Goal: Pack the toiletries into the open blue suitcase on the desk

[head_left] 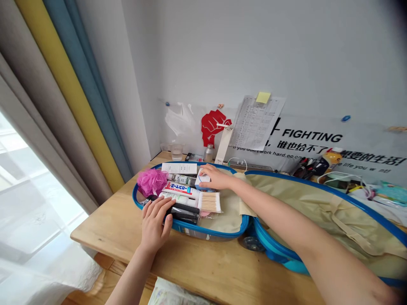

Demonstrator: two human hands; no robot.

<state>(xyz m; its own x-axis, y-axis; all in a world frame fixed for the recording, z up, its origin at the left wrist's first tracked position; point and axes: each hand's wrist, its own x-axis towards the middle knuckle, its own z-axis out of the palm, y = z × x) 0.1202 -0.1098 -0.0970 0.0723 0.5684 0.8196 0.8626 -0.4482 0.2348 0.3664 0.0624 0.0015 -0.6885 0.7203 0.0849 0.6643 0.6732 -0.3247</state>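
An open suitcase with a blue rim (219,234) and beige lining lies on the wooden table. My right hand (213,177) has its fingers closed on a small white and blue box (201,183) in the left half. My left hand (156,222) lies with fingers apart over the near rim, touching black items (184,212). Around them are a purple bath puff (151,182), a white box (179,168), a bottle marked LUX (181,180), a toothpaste tube (182,189), a white tube (174,198) and a pack of cotton swabs (210,202).
The suitcase's other half (292,199), with beige straps, spreads to the right. Behind it stand a clear cup (177,151), a small bottle (208,153), a white lamp (224,144) and pens (305,168). A white cable (337,173) runs at the right. Curtains (66,93) hang left.
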